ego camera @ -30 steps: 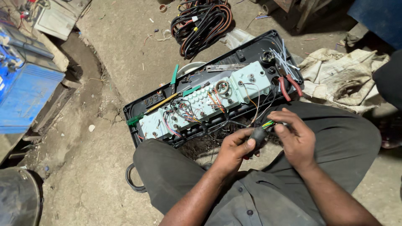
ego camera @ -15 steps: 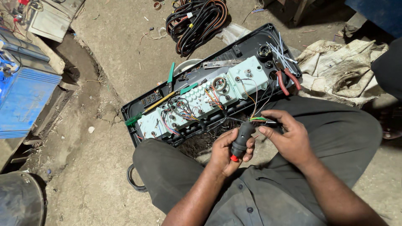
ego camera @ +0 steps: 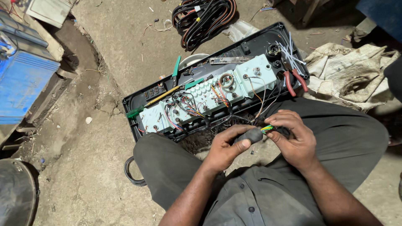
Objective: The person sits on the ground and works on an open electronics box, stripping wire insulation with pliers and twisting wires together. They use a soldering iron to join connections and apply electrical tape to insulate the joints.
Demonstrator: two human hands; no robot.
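Head view, looking down at a seated person's lap and a rough concrete floor (ego camera: 117, 46). Directly ahead of the knees lies an open black plastic tray (ego camera: 138, 125), set at a slant, carrying a pale green instrument panel (ego camera: 209, 94) turned back side up, its sockets threaded with thin coloured wires. A long green-handled screwdriver (ego camera: 161, 97) lies along the tray's far edge, and red-handled pliers (ego camera: 295, 79) rest at its right end beside a bunch of white cable ties (ego camera: 289, 48). Beyond the tray sits a coiled bundle of black and orange cable (ego camera: 203, 16). A blue box (ego camera: 23, 79) stands at far left; crumpled sacking (ego camera: 351, 75) lies at right. A black loop, possibly a hose or strap, shows under the left thigh (ego camera: 132, 175).

Between tray and lap, over the gap between the thighs, a black sleeved wire harness (ego camera: 251, 134) is held in both hands. The left hand (ego camera: 226, 148) is curled around the sleeve, thumb pressed on top. The right hand (ego camera: 293, 140) pinches the yellow, green and blue wire ends (ego camera: 267, 128) emerging from the sleeve's mouth, fingers bent over them. The sleeve is dark, matt and rounded at its end; loose strands run from it back to the panel, partly screening the tray's near edge.
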